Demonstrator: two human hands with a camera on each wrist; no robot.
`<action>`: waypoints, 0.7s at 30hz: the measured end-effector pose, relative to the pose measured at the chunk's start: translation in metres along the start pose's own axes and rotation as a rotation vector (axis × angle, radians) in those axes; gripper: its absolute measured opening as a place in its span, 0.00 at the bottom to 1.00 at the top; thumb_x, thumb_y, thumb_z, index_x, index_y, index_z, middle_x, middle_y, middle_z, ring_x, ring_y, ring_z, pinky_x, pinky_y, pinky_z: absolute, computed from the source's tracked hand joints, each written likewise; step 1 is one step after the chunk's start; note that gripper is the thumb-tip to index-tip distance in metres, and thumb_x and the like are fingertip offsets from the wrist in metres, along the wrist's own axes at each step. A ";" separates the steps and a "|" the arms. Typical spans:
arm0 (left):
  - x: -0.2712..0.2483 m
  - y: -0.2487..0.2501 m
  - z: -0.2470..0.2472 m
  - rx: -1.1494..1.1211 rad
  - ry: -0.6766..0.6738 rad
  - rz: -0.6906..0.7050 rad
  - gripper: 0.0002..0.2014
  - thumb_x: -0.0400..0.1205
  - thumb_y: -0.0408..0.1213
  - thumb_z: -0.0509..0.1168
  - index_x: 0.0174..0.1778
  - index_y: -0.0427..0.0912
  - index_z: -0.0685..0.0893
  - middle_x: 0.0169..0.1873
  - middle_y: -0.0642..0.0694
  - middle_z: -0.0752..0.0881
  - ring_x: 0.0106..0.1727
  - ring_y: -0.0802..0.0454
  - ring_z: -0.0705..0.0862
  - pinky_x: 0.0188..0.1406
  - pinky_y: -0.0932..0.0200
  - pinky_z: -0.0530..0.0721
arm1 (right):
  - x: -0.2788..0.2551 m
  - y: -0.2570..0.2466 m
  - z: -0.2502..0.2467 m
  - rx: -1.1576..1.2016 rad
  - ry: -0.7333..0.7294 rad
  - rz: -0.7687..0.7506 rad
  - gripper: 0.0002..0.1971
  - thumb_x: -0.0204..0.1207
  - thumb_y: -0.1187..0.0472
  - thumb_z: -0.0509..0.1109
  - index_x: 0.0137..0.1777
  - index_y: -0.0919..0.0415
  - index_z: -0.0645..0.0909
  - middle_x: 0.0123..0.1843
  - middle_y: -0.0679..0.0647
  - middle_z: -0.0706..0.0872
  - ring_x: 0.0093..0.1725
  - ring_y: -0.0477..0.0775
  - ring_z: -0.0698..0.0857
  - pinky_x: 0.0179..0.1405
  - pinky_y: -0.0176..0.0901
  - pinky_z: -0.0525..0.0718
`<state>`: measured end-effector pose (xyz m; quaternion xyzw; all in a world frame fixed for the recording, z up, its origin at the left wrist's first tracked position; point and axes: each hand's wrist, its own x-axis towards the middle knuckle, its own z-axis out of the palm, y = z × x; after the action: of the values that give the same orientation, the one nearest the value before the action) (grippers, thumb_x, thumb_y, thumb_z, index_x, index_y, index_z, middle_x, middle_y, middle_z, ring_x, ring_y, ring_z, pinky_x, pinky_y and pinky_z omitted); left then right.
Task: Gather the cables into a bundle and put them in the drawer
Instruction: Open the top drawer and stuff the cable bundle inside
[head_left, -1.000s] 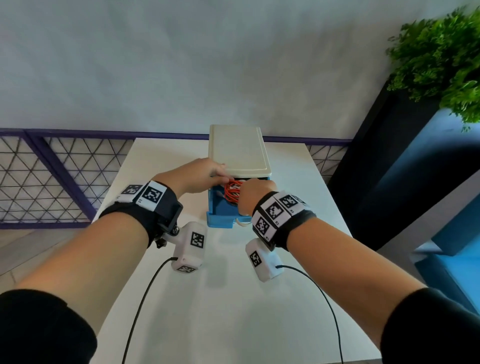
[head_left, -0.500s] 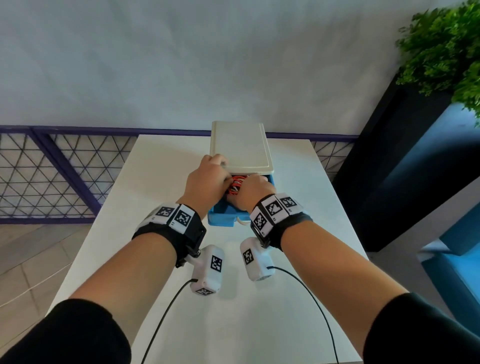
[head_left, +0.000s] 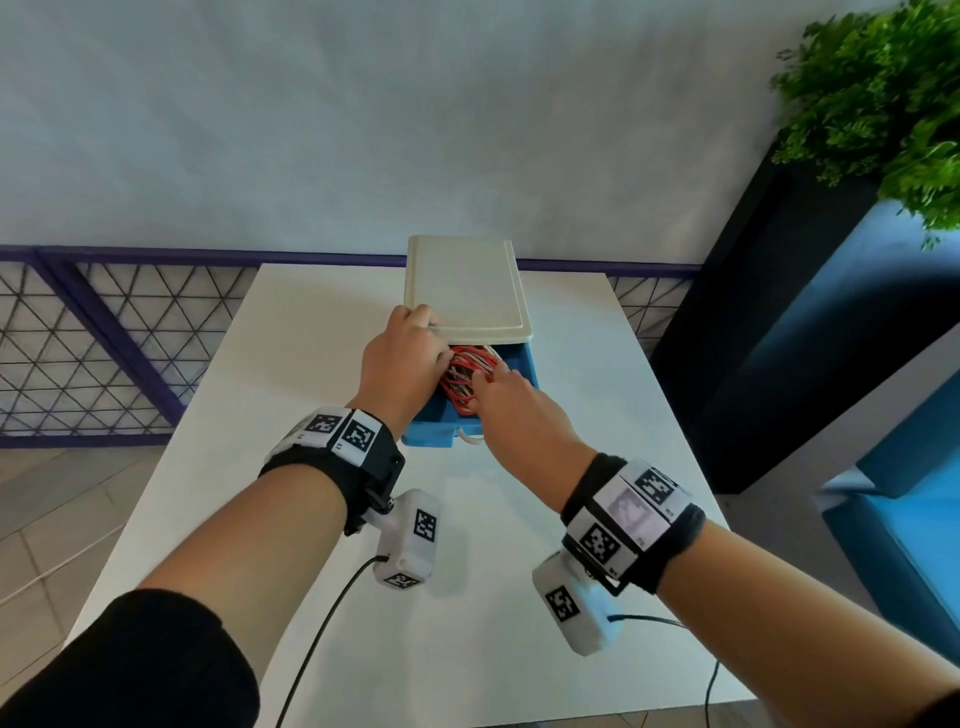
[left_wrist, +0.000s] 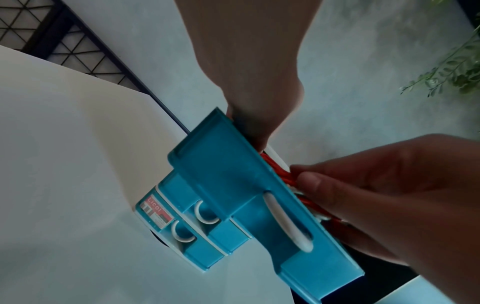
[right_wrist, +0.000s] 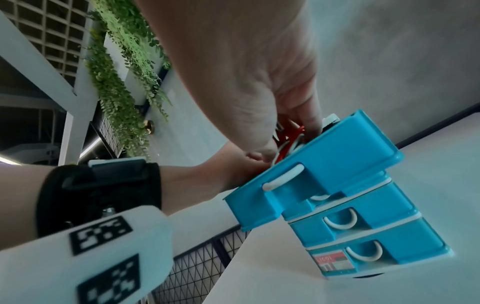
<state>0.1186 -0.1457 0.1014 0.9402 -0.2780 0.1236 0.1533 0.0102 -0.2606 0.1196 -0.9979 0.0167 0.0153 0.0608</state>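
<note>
A bundle of red and white cables lies in the pulled-out top drawer of a small blue drawer cabinet with a cream top. My left hand is at the drawer's left side. One finger rests on the cabinet's top edge and the others curl into the cables. My right hand reaches in from the front with fairly straight fingers touching the cables. In the wrist views the drawer's front wall hides most of the bundle. The fingertips inside the drawer are hidden too.
The cabinet stands at the far middle of a white table, with two shut lower drawers under the open one. A wire fence runs behind and to the left. A dark planter with a green plant stands to the right.
My right arm has drawn back toward me and its fingers have straightened, uncovering more of the cables. My left hand stays at the drawer's left side.
</note>
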 end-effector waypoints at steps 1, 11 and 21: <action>0.001 0.000 -0.002 -0.004 -0.001 -0.006 0.13 0.82 0.42 0.61 0.44 0.42 0.90 0.61 0.50 0.82 0.62 0.48 0.72 0.36 0.54 0.76 | 0.001 -0.001 -0.003 0.005 -0.012 0.017 0.18 0.81 0.66 0.64 0.70 0.65 0.71 0.66 0.62 0.76 0.63 0.58 0.79 0.52 0.46 0.83; 0.004 -0.008 -0.010 0.115 -0.135 0.069 0.11 0.83 0.43 0.62 0.42 0.44 0.86 0.66 0.48 0.81 0.60 0.44 0.75 0.38 0.50 0.79 | 0.014 -0.018 -0.011 -0.078 -0.143 0.095 0.20 0.81 0.70 0.63 0.73 0.68 0.72 0.76 0.70 0.71 0.74 0.68 0.74 0.63 0.56 0.82; -0.007 -0.019 -0.022 -0.006 -0.346 0.174 0.16 0.87 0.40 0.54 0.62 0.34 0.79 0.82 0.41 0.61 0.76 0.44 0.69 0.68 0.49 0.75 | 0.024 -0.020 -0.005 -0.102 -0.143 0.126 0.21 0.82 0.68 0.61 0.75 0.66 0.70 0.78 0.68 0.69 0.77 0.68 0.69 0.64 0.57 0.81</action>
<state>0.1206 -0.1194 0.1156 0.9193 -0.3809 -0.0279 0.0949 0.0346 -0.2425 0.1263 -0.9930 0.0743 0.0912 0.0100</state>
